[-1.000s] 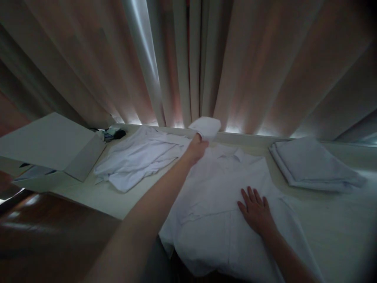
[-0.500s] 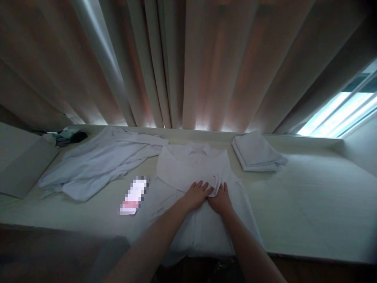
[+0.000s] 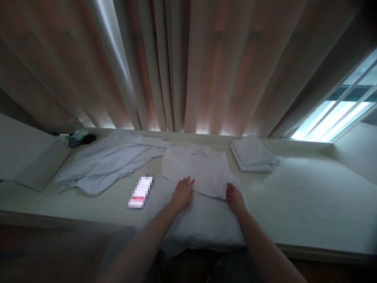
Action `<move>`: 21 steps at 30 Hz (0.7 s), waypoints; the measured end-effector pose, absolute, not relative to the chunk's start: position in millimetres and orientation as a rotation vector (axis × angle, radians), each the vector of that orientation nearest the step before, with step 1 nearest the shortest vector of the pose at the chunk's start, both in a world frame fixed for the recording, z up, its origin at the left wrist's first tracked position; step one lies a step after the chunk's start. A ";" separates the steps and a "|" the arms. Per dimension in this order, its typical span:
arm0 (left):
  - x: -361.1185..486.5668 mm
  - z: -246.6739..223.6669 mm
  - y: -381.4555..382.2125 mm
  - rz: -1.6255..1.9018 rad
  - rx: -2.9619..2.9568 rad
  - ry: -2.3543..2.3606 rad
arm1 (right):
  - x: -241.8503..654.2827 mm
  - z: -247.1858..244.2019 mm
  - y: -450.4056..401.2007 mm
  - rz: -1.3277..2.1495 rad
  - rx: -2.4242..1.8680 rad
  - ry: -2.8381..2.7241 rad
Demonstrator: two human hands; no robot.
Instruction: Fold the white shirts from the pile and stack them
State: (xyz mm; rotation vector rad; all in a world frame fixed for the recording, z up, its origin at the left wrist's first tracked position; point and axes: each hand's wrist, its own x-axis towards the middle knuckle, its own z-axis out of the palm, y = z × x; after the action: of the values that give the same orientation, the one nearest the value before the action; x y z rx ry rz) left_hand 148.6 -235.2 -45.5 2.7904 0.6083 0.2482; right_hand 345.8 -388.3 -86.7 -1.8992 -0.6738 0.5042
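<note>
A white collared shirt [image 3: 206, 222] lies spread out in front of me, its collar pointing away and its lower edge at the table's near side. One sleeve [image 3: 210, 186] lies across the shirt's chest, with its end toward the right. My left hand [image 3: 183, 194] rests on the shirt with its fingers stretched out, beside the lower edge of this sleeve. At the sleeve's right end, my right hand [image 3: 235, 199] pinches the corner of the cloth between thumb and fingers. The fingertips there are partly hidden.
A crumpled white shirt [image 3: 108, 161] lies at the left, and a folded white garment [image 3: 251, 153] at the back right. A blurred-out phone-like object [image 3: 141, 192] lies left of my shirt. Pale boards [image 3: 44, 165] and dark cloths [image 3: 84, 138] are farther left. Curtains [image 3: 218, 70] hang behind the table [image 3: 306, 196].
My hands have moved apart, the left one leftward and the right one rightward. The sleeve's end, bunched up between them before, now lies flatter toward the right. The view has shifted slightly.
</note>
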 end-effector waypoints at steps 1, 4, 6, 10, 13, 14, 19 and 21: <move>140.2 -46.1 -228.6 0.275 2.795 0.699 | 345.5 -86.9 -389.7 0.562 -1.871 -0.604; 114.2 -50.8 -212.4 0.266 2.830 0.905 | 343.3 -84.4 -391.4 0.616 -1.845 -0.473; 98.8 -56.3 -206.9 0.208 2.842 1.011 | 341.6 -78.0 -390.9 0.599 -1.881 -0.451; 78.9 -68.7 -205.6 0.094 2.822 1.097 | 340.3 -60.4 -392.6 0.513 -1.914 -0.462; 72.3 -74.2 -207.5 0.058 2.835 1.062 | 338.1 -56.7 -404.2 0.432 -1.893 -0.438; 71.1 -74.8 -208.2 0.060 2.841 1.049 | 336.6 -58.4 -410.2 0.415 -1.909 -0.429; 69.3 -70.1 -209.5 0.118 2.862 1.044 | 328.2 -76.1 -438.3 0.400 -2.221 -0.450; 70.5 -65.6 -206.6 0.137 2.876 1.062 | 328.6 -80.2 -442.3 0.355 -2.312 -0.433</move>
State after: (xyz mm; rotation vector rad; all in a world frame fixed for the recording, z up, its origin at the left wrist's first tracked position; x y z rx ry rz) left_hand 70.5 -206.6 -65.6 2.8760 1.0623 0.1369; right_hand 328.6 -442.3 -80.2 -2.3115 -0.4325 0.3551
